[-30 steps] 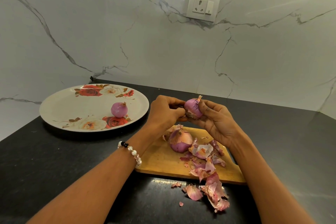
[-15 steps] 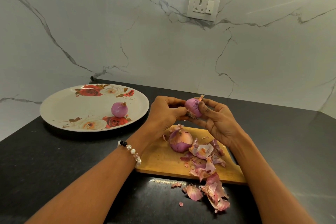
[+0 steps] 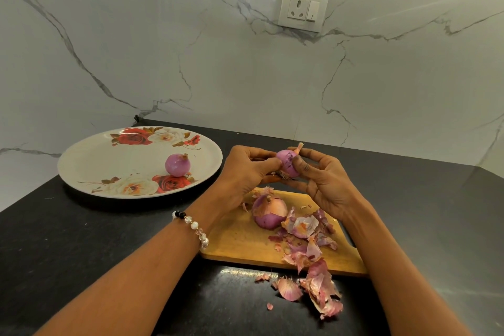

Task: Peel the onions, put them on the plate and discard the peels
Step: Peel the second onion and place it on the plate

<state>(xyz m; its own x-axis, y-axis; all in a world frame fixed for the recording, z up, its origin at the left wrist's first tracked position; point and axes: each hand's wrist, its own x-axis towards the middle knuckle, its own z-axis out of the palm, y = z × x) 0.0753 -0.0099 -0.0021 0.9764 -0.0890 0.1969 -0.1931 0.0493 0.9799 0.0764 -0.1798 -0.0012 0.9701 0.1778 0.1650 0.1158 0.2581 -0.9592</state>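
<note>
Both hands' grip [image 3: 283,169] unchanged on onion [image 3: 286,163]

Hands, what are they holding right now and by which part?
Both hands hold a small onion: right hand around its side, left hand pinching its root end.

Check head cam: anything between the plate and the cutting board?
Only the left hand and wrist cross that gap in the head view. Beneath them it is bare black counter between plate and board; no peels there.
</note>
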